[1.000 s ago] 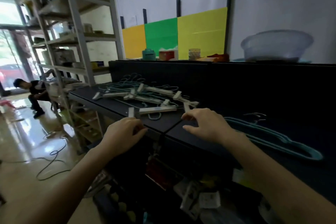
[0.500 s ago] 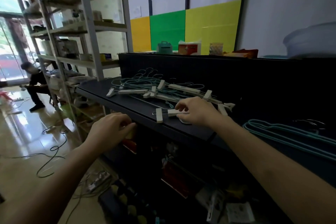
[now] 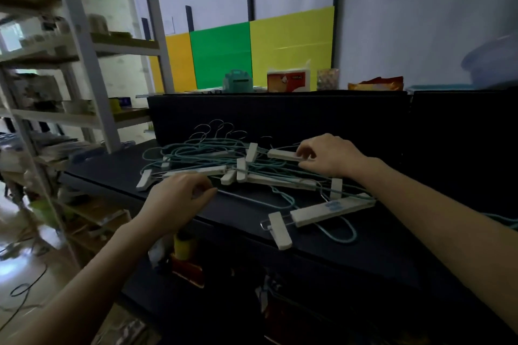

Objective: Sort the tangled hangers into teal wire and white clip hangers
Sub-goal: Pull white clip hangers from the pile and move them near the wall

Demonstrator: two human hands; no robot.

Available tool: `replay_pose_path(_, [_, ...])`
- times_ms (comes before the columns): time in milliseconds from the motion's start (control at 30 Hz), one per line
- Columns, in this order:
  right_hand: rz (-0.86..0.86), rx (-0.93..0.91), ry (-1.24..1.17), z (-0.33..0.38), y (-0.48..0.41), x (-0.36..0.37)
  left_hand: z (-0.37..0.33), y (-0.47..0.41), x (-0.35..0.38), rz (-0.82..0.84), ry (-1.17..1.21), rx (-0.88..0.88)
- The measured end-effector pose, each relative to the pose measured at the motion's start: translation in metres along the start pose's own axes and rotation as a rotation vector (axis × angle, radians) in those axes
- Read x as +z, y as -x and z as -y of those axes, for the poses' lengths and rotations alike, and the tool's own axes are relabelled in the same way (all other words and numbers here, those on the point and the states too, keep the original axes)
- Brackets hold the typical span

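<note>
On dark counter (image 3: 392, 246), hanger tangle (image 3: 213, 159); metal shelving (image 3: 81, 45) left.

Dim foreground, bright left daylight, blurred edges

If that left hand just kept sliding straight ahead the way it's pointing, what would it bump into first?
Most likely the long white plastic clip hanger lying just beyond the left hand, at the near edge of the tangled teal wire hangers. Depth is unclear, so it's a guess.
</note>
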State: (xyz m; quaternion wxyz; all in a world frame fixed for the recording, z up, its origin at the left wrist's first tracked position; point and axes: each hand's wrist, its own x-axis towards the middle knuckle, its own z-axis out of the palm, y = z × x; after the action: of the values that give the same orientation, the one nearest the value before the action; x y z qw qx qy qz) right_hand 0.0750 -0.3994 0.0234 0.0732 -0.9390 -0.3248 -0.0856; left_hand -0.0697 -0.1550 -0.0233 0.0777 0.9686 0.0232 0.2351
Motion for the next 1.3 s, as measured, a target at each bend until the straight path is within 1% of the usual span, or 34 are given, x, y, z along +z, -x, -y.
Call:
replay_pose_path(133, [0.027,0.104,-0.001,-0.006,-0.023,0.009,0.027,-0.022,0.009,-0.041,0.054,0.075])
replay_pose_path(267, [0.012,0.203,-0.009,-0.009,-0.042,0.021,0.049,-0.041,0.013,-0.031,0.079,0.110])
replay_pose_path(433, [0.085,0.304,0.056,-0.007,-0.057,0.040,0.089,-0.066,0.019,0.004,0.105,0.157])
replay_pose_path(567, [0.046,0.388,0.062,-0.007,-0.066,0.045,0.129,-0.087,0.019,0.023,0.154,0.191])
replay_pose_path(733, [0.081,0.420,0.122,0.000,-0.072,0.043,0.174,-0.115,0.017,0.028,0.194,0.230])
replay_pose_path(867, [0.012,0.408,0.167,0.011,-0.072,0.032,0.198,-0.137,0.018,0.024,0.196,0.267])
replay_pose_path(967, [-0.098,0.410,0.237,0.020,-0.071,0.016,0.213,-0.154,0.025,0.053,0.169,0.281])
replay_pose_path(1067, [-0.213,0.426,0.287,0.025,-0.065,-0.005,0.222,-0.169,0.036,0.148,0.151,0.291])
replay_pose_path(1200, [-0.330,0.488,0.328,0.036,-0.046,-0.019,0.216,-0.180,0.045,0.357,0.124,0.377])
replay_pose_path(1233, [-0.352,0.510,0.316,0.040,-0.041,-0.019,0.213,-0.183,0.047,0.377,0.113,0.402])
replay_pose_path(1300, [-0.393,0.558,0.275,0.046,-0.032,-0.019,0.207,-0.190,0.052,0.360,0.076,0.441])
